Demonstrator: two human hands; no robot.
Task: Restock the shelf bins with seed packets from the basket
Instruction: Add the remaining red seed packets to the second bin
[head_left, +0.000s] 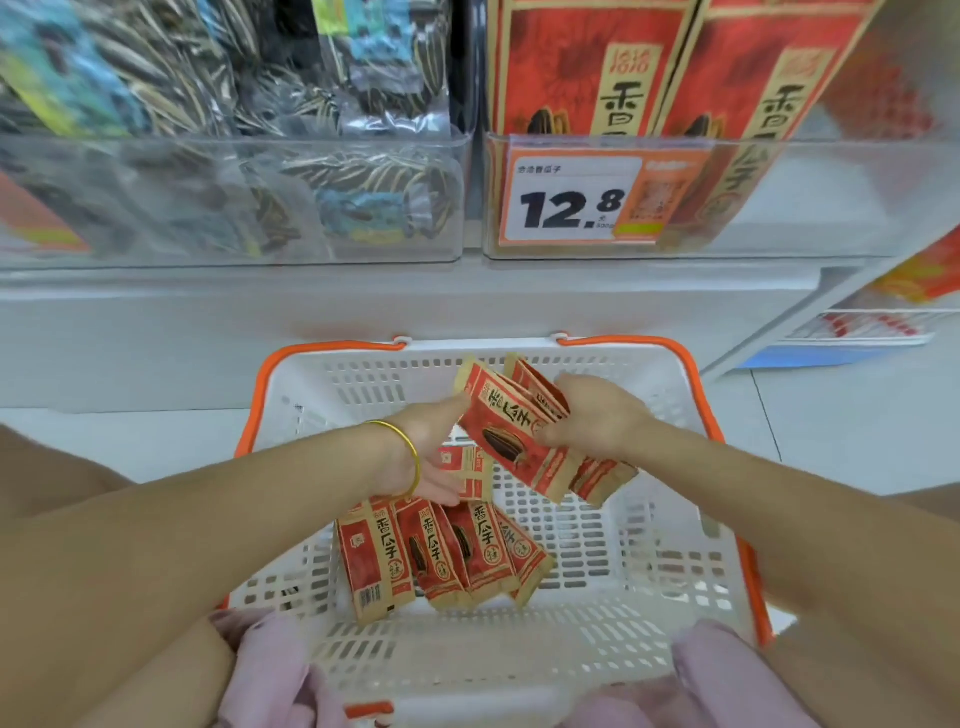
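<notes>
Right hand (597, 415) pinches fanned red seed packets (511, 431) over white plastic basket (571, 642); left hand (428, 454) spread, touching them. Loose packets (441, 553) at 6 o'clock, clear shelf bins (810, 208) at 12.

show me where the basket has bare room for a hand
Bare floor of the basket lies right of the loose packets, up to the right wall, and along the near wall. Crowded: centre-left, where those packets pile, and beneath the held packets in the right hand.

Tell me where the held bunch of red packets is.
Head view, near centre: the bunch of red packets is over the white basket, gripped by the right hand; the left hand touches its left edge.
</notes>
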